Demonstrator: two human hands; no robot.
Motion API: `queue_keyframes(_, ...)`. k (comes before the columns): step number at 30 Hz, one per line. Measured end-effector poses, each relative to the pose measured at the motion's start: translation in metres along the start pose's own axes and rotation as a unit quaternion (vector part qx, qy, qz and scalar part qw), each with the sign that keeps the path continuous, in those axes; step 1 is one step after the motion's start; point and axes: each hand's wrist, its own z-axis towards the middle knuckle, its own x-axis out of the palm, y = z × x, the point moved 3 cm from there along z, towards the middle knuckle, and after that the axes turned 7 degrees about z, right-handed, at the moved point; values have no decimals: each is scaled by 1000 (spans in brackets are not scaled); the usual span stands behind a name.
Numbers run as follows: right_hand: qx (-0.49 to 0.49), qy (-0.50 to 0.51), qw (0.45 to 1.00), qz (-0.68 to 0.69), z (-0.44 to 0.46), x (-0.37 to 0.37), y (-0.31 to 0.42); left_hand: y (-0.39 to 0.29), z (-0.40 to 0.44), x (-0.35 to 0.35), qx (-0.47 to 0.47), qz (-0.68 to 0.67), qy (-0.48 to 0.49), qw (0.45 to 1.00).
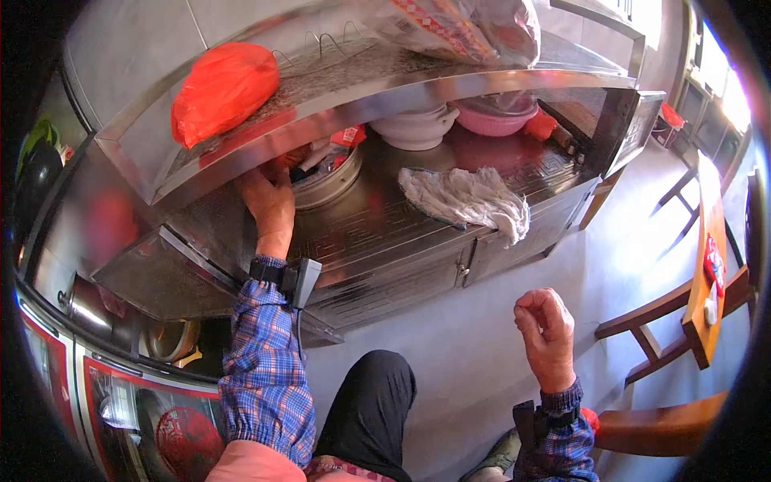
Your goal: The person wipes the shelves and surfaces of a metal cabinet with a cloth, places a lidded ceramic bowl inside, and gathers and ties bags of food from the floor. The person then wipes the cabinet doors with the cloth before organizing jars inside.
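Note:
My left hand [270, 207] reaches in under the upper shelf of a metal cabinet, at the left end. It is beside a round light-coloured basin [331, 193] that holds small packets and other items, one of them red. The fingers are partly hidden near a dark reddish thing, so I cannot see whether they grip it. My right hand [548, 336] hangs in the air over the floor, away from the cabinet. Its fingers are curled in toward the thumb, and nothing shows in them. A crumpled grey-white cloth [466, 197] lies on the cabinet's front edge.
A white lidded pot [414, 130] and a pink basin [496, 120] stand deeper on the cabinet. On the top shelf sit a red plastic bag [223, 92] and a clear bag [474, 32]. Wooden furniture [703, 265] stands at right; a cabinet door [173, 269] hangs open at left.

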Motion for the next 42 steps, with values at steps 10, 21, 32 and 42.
queue_keyframes(10,5,27,999,22,-1,15,1,19,-3,18,146,247,41,957)
queue_keyframes(21,34,69,997,7,-6,16,-14,-110,-105,-21,160,-52,366,915)
queue_keyframes(32,-139,120,904,-386,171,66,-66,-63,-133,-62,199,140,360,901)
queue_keyframes(42,-316,260,850,-331,87,247,-3,-50,-117,-74,60,-22,257,964)
